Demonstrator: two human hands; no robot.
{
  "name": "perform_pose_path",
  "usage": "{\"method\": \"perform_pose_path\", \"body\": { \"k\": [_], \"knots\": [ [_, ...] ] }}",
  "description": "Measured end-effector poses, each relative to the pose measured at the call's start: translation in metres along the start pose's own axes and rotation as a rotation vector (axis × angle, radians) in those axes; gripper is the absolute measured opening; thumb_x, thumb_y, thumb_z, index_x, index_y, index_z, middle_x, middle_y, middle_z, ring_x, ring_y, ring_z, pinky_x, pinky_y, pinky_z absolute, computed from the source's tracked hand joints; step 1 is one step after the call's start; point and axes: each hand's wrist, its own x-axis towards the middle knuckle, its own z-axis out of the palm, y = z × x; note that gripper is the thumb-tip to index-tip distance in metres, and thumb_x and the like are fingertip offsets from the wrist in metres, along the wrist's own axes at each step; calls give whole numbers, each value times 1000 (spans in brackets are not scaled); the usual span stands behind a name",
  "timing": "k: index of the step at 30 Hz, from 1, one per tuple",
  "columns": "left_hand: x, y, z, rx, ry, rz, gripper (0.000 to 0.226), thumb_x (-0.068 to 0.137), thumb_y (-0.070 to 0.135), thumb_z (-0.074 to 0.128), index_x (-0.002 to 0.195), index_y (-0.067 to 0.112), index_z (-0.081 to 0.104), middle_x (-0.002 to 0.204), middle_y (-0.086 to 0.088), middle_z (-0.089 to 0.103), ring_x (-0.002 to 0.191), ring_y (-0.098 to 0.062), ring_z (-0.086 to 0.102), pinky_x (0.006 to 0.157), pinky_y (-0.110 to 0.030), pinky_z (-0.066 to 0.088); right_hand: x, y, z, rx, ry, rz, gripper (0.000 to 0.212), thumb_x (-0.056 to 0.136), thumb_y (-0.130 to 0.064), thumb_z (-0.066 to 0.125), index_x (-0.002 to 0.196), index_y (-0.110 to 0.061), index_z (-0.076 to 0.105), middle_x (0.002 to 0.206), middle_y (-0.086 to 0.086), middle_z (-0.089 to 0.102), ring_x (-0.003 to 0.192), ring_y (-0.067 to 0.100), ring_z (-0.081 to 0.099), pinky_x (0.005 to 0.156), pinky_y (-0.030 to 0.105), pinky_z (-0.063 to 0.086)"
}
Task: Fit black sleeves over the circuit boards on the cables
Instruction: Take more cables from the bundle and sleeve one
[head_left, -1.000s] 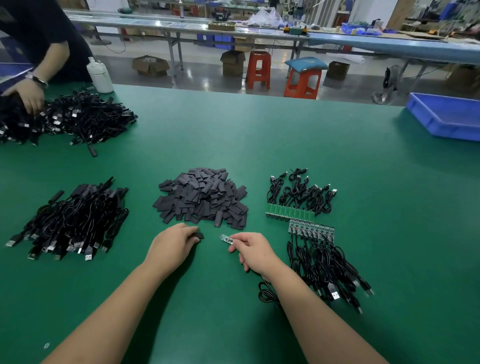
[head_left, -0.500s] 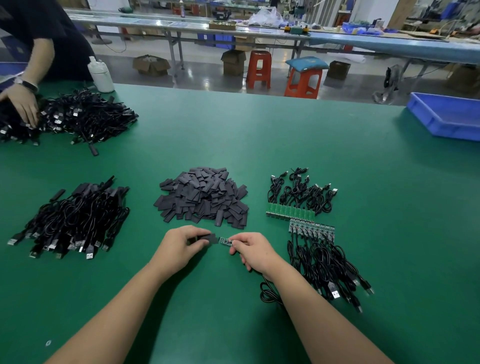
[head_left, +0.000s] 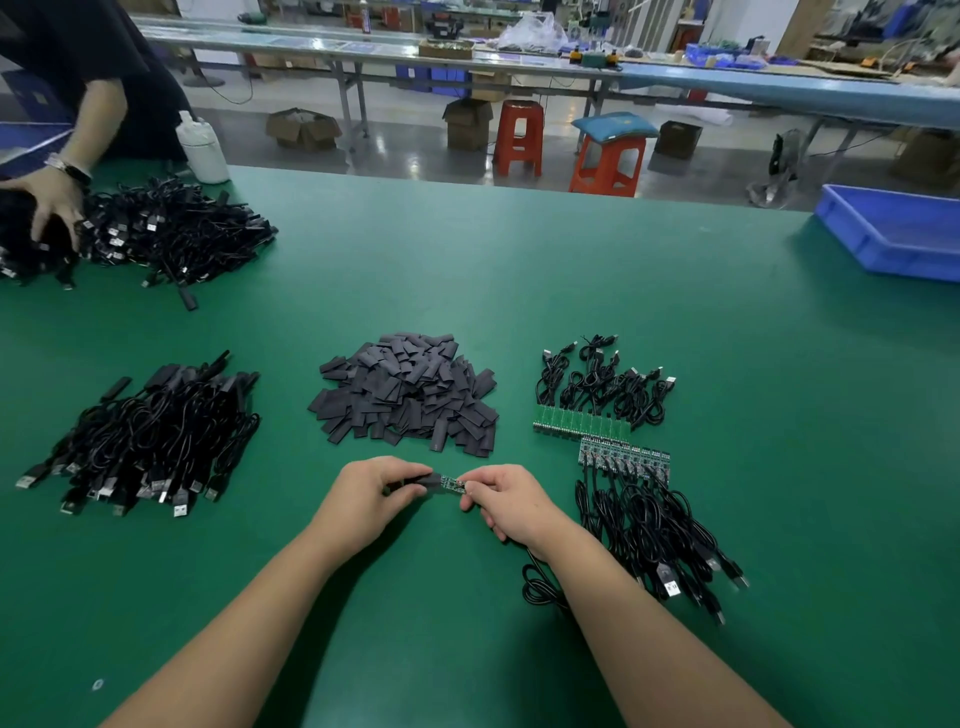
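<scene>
Both hands meet over one small board, the sleeve partly on.

Left hand (head_left: 371, 499) pinches the black sleeve (head_left: 427, 480) between thumb and curled fingers; right hand (head_left: 506, 499) pinches the circuit board (head_left: 453, 483) at its cable end, its bare part showing between the two sets of fingertips. Board looks light, stiff and likely fragile, so best held by its edges; sleeve looks thin, soft and easily flattened, so a light grip behind its mouth. Both forearms lie low over the green table (head_left: 467, 270), wrists angled inward.
</scene>
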Motion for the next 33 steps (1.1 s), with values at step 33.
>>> {"method": "perform_pose_path", "body": {
  "k": [33],
  "knots": [
    [15, 10, -7, 269, -78, 256, 21, 93, 16, 64, 113, 19, 72, 105, 5, 69, 92, -17, 64, 85, -30, 50, 6, 9, -1, 41, -16, -22, 19, 102, -18, 49, 105, -26, 67, 82, -5, 73, 48, 9, 45, 44, 23, 42]
  ]
}}
